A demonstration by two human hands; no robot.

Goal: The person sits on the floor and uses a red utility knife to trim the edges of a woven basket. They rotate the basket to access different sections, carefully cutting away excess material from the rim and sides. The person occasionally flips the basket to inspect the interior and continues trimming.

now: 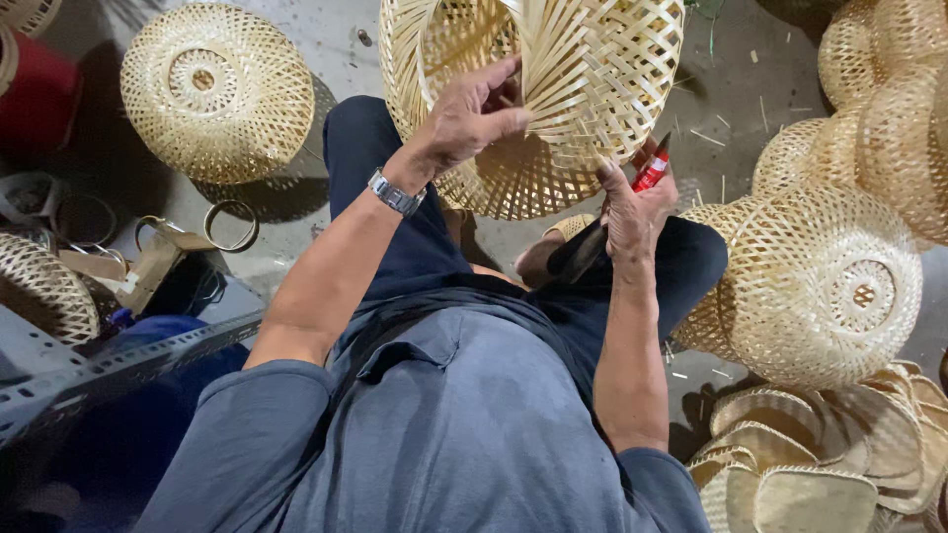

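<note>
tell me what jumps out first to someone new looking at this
Top centre, the left hand grips the rim of a half-woven bamboo basket, while the right hand beneath it holds a red-handled tool. Finished woven domes sit around: one at upper left, another at right.

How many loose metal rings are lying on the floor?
3: one ring beside the cardboard, a second farther left, a third partly behind the cardboard. Others may be hidden.

Grey concrete floor (326, 39) — harsh light
</note>
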